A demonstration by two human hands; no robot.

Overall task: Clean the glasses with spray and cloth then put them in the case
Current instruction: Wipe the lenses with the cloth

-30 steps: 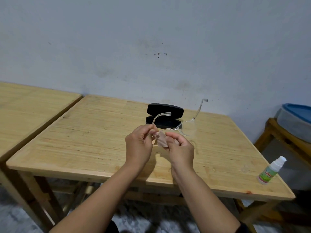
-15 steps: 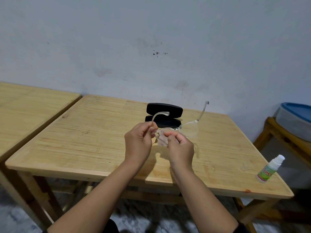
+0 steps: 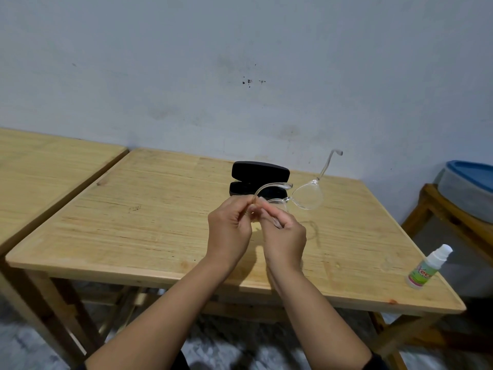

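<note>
Clear-framed glasses [image 3: 308, 195] are held above the middle of the wooden table [image 3: 133, 222], their arms unfolded. My left hand [image 3: 229, 231] pinches the frame by the left lens. My right hand [image 3: 284, 236] presses a small pale cloth [image 3: 254, 213] against that lens; the cloth is mostly hidden between my fingers. The right lens sticks out free to the right. Behind my hands, a black glasses case [image 3: 260, 170] stands open on the table. A small spray bottle [image 3: 429, 267] with a white cap and green label stands near the table's front right corner.
A second wooden table [image 3: 40, 166] adjoins on the left. A grey tub with a blue lid [image 3: 469, 188] sits on a low wooden stand at the far right. A grey wall rises right behind the table.
The glasses have tilted and shifted slightly right and up in my hands. My right fingers have moved over the left lens with the cloth.
</note>
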